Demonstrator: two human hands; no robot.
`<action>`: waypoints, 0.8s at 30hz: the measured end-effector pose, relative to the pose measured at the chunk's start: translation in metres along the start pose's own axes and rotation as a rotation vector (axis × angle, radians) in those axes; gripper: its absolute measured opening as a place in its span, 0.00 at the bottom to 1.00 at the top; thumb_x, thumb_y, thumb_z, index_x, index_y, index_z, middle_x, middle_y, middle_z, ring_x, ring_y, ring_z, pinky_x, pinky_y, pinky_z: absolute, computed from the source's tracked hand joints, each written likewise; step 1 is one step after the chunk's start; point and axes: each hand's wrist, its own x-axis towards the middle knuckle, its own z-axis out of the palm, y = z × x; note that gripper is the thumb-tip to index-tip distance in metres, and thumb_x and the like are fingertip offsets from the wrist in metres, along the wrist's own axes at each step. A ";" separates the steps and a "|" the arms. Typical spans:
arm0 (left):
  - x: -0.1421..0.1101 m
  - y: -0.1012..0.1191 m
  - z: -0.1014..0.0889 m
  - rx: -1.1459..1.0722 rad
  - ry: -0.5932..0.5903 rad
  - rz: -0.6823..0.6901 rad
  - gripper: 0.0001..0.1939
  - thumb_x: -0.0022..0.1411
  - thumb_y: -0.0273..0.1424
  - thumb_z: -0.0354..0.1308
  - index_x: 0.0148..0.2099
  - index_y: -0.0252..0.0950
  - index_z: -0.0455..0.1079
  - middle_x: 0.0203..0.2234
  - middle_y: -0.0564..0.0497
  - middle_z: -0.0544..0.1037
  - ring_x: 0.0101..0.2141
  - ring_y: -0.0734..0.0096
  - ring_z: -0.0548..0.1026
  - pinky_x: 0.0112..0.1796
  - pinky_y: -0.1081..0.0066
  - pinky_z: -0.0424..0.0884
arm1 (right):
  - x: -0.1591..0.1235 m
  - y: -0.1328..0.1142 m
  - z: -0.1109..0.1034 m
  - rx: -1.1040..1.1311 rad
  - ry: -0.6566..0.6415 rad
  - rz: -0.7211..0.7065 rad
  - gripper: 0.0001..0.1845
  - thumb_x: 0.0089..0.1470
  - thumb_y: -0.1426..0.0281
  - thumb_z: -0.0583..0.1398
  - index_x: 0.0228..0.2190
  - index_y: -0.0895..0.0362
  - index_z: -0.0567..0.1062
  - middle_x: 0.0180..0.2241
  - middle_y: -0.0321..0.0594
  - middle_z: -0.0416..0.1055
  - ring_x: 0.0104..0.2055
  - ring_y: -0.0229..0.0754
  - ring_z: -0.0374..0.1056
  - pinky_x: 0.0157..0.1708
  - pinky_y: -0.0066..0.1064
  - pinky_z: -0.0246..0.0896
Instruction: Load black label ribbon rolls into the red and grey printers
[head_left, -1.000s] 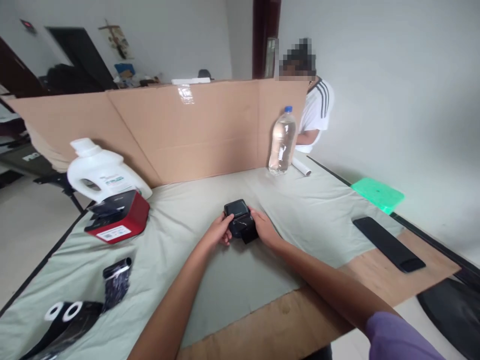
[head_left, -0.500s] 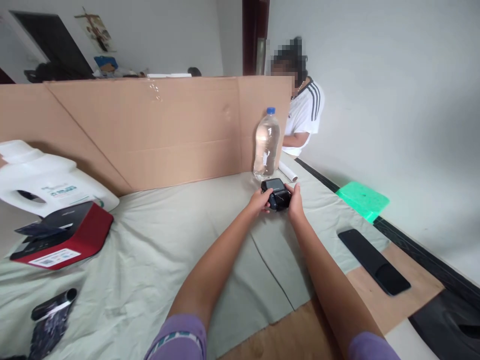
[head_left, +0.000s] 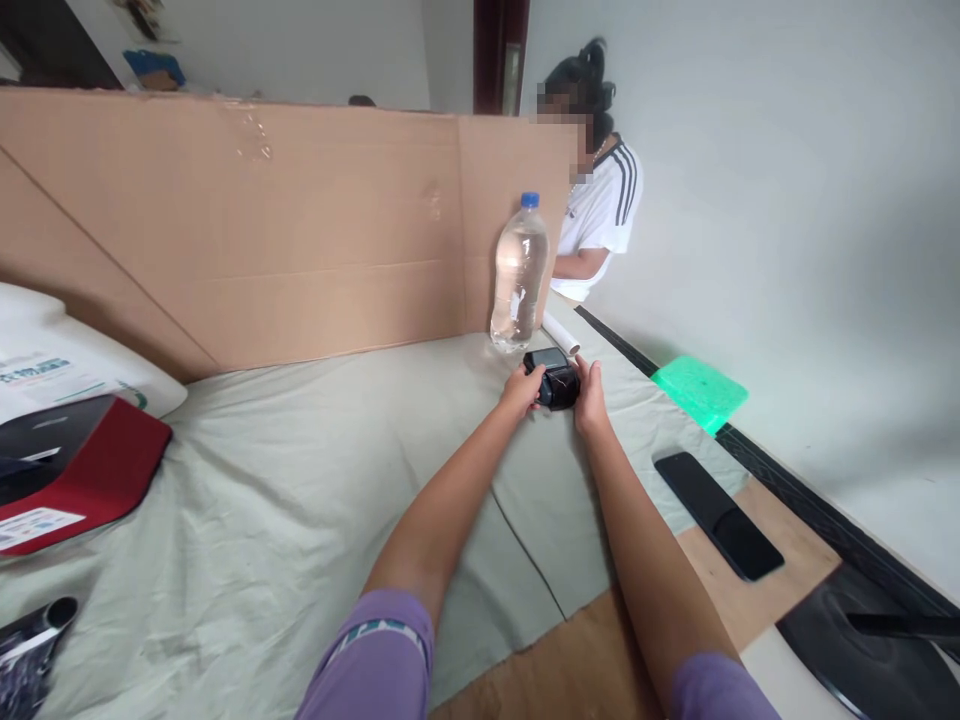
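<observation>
A small black device [head_left: 561, 387] with a flat greyish panel on top is between my two hands, just in front of a clear water bottle [head_left: 519, 275] with a blue cap. My left hand [head_left: 520, 390] grips its left side, the thumb lying over the front and the fingers curled beneath. Against its right side rests my right hand [head_left: 591, 400], fingers pointing up along the edge. I cannot tell whether the device touches the cloth. Behind the hands lies a white tube [head_left: 561, 333].
A cardboard panel [head_left: 337, 230] stands along the back. At left are a white jug [head_left: 82, 350], a red and black box [head_left: 112, 465] and a black roll [head_left: 45, 630]. To the right lie a black phone [head_left: 718, 515] and a green pad [head_left: 701, 392]. A person [head_left: 600, 210] is behind the panel.
The view has shifted, so the jug, box and roll at left are now partly cut off. Both hands stay at the black device, whose angle has barely changed.
</observation>
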 end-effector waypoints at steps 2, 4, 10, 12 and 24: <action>0.000 0.001 0.003 0.031 -0.012 -0.006 0.25 0.70 0.45 0.52 0.63 0.38 0.66 0.20 0.55 0.71 0.16 0.76 0.65 0.23 0.75 0.68 | 0.001 0.001 -0.001 -0.024 -0.036 -0.008 0.38 0.59 0.37 0.48 0.56 0.48 0.74 0.58 0.42 0.73 0.63 0.47 0.68 0.66 0.49 0.57; -0.006 0.000 0.004 0.058 -0.050 -0.025 0.28 0.72 0.47 0.48 0.67 0.37 0.62 0.20 0.53 0.74 0.15 0.74 0.65 0.22 0.73 0.68 | 0.002 0.003 -0.003 -0.055 -0.020 0.000 0.40 0.60 0.37 0.46 0.59 0.48 0.71 0.61 0.43 0.70 0.67 0.47 0.64 0.68 0.52 0.51; -0.081 -0.030 -0.066 0.210 -0.112 0.102 0.41 0.70 0.47 0.51 0.77 0.37 0.43 0.25 0.50 0.81 0.19 0.71 0.71 0.24 0.74 0.68 | 0.005 -0.008 -0.009 -0.154 0.092 -0.247 0.44 0.57 0.40 0.52 0.63 0.55 0.65 0.68 0.49 0.60 0.72 0.49 0.55 0.72 0.50 0.41; -0.125 -0.044 -0.131 0.319 0.022 0.190 0.40 0.68 0.44 0.54 0.76 0.38 0.48 0.26 0.52 0.82 0.20 0.71 0.71 0.25 0.73 0.68 | -0.002 -0.022 -0.001 -0.214 0.043 -0.381 0.40 0.56 0.45 0.58 0.62 0.56 0.66 0.67 0.50 0.61 0.71 0.50 0.56 0.71 0.51 0.45; -0.303 -0.082 -0.535 0.403 1.321 -0.003 0.18 0.60 0.27 0.59 0.53 0.28 0.71 0.47 0.43 0.79 0.53 0.54 0.72 0.57 0.58 0.63 | -0.237 0.025 0.302 -0.518 -1.108 -0.317 0.38 0.56 0.62 0.64 0.65 0.58 0.64 0.67 0.52 0.61 0.69 0.52 0.59 0.67 0.46 0.56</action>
